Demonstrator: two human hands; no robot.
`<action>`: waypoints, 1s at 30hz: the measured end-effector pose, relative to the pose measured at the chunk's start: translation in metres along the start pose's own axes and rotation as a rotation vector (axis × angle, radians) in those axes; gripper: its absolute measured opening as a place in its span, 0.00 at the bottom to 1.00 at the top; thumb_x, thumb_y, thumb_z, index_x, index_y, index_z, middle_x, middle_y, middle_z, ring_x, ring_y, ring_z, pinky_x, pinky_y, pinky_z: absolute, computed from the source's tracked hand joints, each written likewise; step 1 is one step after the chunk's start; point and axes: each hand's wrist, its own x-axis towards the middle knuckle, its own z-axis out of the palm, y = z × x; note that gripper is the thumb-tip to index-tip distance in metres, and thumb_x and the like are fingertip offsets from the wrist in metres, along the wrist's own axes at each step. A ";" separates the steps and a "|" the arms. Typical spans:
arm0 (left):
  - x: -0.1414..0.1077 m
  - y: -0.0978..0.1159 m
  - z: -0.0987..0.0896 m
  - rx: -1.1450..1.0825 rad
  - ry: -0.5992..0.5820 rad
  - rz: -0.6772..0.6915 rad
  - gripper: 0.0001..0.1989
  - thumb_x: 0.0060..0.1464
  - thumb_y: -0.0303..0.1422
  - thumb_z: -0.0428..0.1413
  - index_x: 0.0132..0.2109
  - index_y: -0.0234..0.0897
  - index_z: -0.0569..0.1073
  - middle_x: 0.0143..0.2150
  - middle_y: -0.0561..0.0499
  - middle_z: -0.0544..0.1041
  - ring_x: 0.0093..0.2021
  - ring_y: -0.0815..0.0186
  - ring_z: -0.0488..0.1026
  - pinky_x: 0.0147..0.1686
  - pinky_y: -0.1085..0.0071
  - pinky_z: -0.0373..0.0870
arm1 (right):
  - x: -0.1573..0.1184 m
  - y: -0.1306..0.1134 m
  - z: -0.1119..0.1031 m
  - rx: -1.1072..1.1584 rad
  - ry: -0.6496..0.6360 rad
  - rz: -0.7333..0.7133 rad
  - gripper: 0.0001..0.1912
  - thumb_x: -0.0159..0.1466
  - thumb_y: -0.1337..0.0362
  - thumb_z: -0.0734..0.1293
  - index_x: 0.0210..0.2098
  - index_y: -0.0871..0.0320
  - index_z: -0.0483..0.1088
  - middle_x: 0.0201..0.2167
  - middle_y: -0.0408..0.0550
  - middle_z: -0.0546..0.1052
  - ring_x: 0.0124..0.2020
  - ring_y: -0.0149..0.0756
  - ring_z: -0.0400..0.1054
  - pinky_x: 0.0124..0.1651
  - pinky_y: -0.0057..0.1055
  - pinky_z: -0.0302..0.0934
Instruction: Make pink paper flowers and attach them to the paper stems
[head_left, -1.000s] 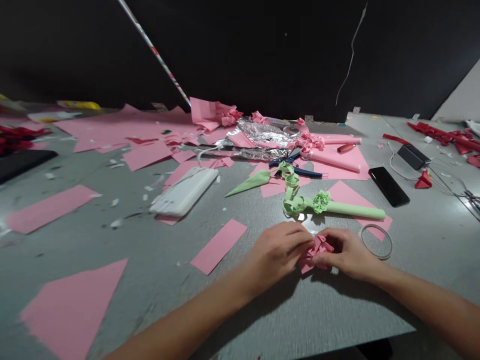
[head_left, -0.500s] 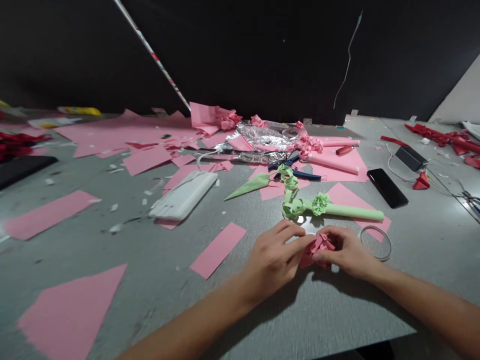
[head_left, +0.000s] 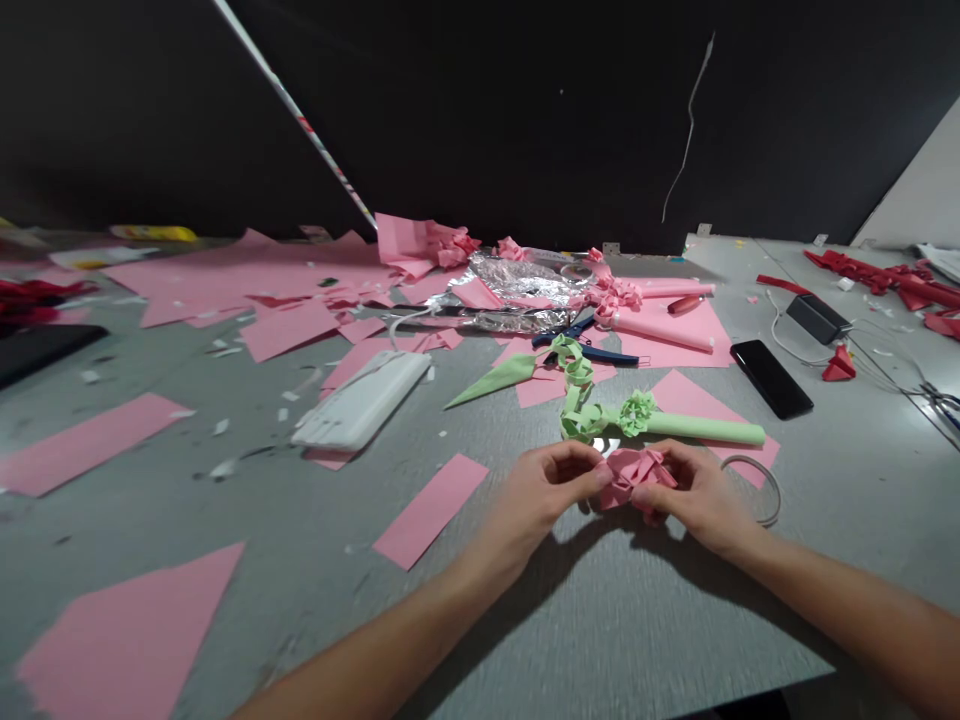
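A folded pink paper piece (head_left: 634, 474) is held between both hands, a little above the grey table. My left hand (head_left: 551, 490) pinches its left end between thumb and fingers. On the right side, my right hand (head_left: 697, 495) grips the same piece, its thumb on the front. Just beyond the hands lies a green paper roll (head_left: 705, 428) with a curly green rosette (head_left: 637, 411) at its left end. A looped green strip (head_left: 576, 385) and a pointed green paper (head_left: 495, 379) lie to the left of it.
Flat pink sheets (head_left: 431, 510) lie on the table (head_left: 315, 610). A white power bank (head_left: 364, 400) is at left centre, a black phone (head_left: 771, 378) at right. Behind are blue-handled scissors (head_left: 592, 350), crumpled foil (head_left: 517, 285) and pink rolls (head_left: 664, 328). A pale ring (head_left: 776, 495) is beside my right hand.
My left hand has shifted from over the pink piece to its left end, and more of the piece now shows between the hands. The view has shifted slightly.
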 end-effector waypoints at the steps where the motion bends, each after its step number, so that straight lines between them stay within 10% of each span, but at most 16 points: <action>1: 0.000 -0.001 0.001 -0.002 -0.001 -0.001 0.10 0.56 0.41 0.68 0.36 0.39 0.80 0.31 0.49 0.81 0.32 0.62 0.75 0.34 0.65 0.73 | 0.000 0.001 0.001 -0.006 0.006 -0.008 0.20 0.58 0.52 0.81 0.41 0.58 0.77 0.28 0.42 0.76 0.26 0.32 0.69 0.29 0.31 0.68; 23: -0.010 -0.009 0.012 0.109 0.177 0.150 0.09 0.60 0.39 0.64 0.40 0.39 0.77 0.37 0.49 0.80 0.39 0.61 0.78 0.41 0.65 0.75 | 0.001 0.008 0.004 -0.012 0.043 -0.029 0.21 0.56 0.55 0.81 0.44 0.56 0.75 0.28 0.40 0.75 0.25 0.31 0.67 0.30 0.32 0.68; 30: -0.001 -0.025 0.011 -0.101 0.103 0.078 0.18 0.58 0.42 0.67 0.50 0.43 0.71 0.43 0.50 0.80 0.38 0.63 0.78 0.38 0.66 0.76 | -0.001 0.005 -0.002 -0.056 0.103 -0.104 0.31 0.56 0.61 0.82 0.58 0.53 0.76 0.51 0.53 0.81 0.46 0.43 0.76 0.42 0.37 0.74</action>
